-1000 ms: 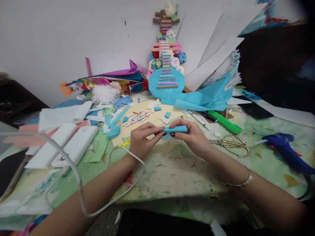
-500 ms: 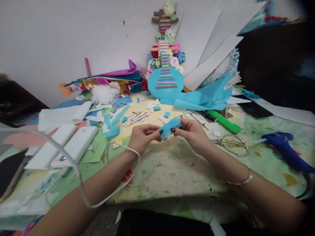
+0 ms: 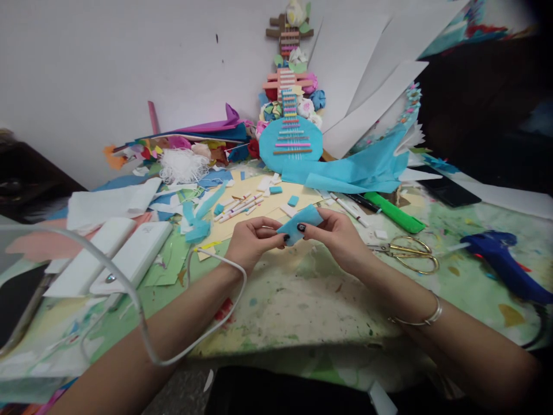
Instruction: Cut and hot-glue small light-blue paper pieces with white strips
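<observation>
A small piece of blue paper (image 3: 307, 219) is held up between both hands over the near part of the table. My left hand (image 3: 254, 239) pinches its lower left end, thumb in front. At the right end my right hand (image 3: 337, 233) grips it, with the thumb pressed on its face and the fingers behind. Whether anything is wrapped inside the paper cannot be seen. Just behind the hands lie a small blue block (image 3: 292, 200) and several white sticks with coloured bands (image 3: 242, 207).
Gold-handled scissors (image 3: 417, 255) and a blue glue gun (image 3: 496, 265) lie at right, near a green cutter (image 3: 395, 213). A blue paper lute (image 3: 290, 144) leans at the back. White cable (image 3: 142, 323) loops over the left forearm. White string (image 3: 185, 166) is heaped at back left.
The blue paper has turned and tilted slightly between the fingers, showing a flatter face with a pointed upper right corner. Both thumbs have shifted a little on it.
</observation>
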### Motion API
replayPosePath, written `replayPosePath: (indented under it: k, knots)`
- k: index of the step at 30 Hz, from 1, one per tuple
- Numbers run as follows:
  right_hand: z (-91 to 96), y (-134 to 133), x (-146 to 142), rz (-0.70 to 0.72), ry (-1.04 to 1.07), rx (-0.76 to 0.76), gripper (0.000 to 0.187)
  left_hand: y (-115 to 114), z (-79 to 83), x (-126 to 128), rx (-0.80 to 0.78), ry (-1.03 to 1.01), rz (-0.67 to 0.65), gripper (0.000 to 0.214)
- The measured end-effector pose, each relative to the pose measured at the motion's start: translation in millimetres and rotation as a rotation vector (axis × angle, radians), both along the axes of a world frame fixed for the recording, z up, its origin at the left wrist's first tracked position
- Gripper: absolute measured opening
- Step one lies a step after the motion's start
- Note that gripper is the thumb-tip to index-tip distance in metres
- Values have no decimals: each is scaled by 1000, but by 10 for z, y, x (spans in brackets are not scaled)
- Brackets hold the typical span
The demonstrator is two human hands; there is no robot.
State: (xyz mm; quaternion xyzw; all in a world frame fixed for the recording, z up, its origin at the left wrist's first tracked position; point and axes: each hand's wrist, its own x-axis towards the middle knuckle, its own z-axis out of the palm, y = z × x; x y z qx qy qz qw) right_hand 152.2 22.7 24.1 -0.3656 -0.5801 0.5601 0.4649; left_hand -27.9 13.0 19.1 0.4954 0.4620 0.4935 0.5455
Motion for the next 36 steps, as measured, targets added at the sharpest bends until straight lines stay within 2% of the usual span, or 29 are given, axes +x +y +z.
replayPosePath:
  k: [8, 14, 19, 23, 27, 31, 36]
  knots:
    - [2, 16, 22, 19, 23, 5, 18, -14, 42, -10, -38, -48, -89, 35]
    - [-10, 23, 33, 25, -22, 25, 21, -23, 47, -13, 62, 57, -74, 35]
    - [-23, 22, 44, 54, -101, 19, 25, -16, 24, -8, 126, 139, -86, 25]
    - [-34, 20, 34, 83, -153, 18, 26, 2, 3, -22, 126, 223, -109, 22]
    - [-38, 31, 17, 93, -115, 19, 24, 32, -28, -46, 98, 218, -113, 25]
    - [-32, 51, 18, 88, -69, -27, 14, 51, -31, -51, 26, 219, -111, 23]
    - [-52, 75, 16, 42, -167, -155, 5, 54, -22, -29, -9, 255, -108, 24]
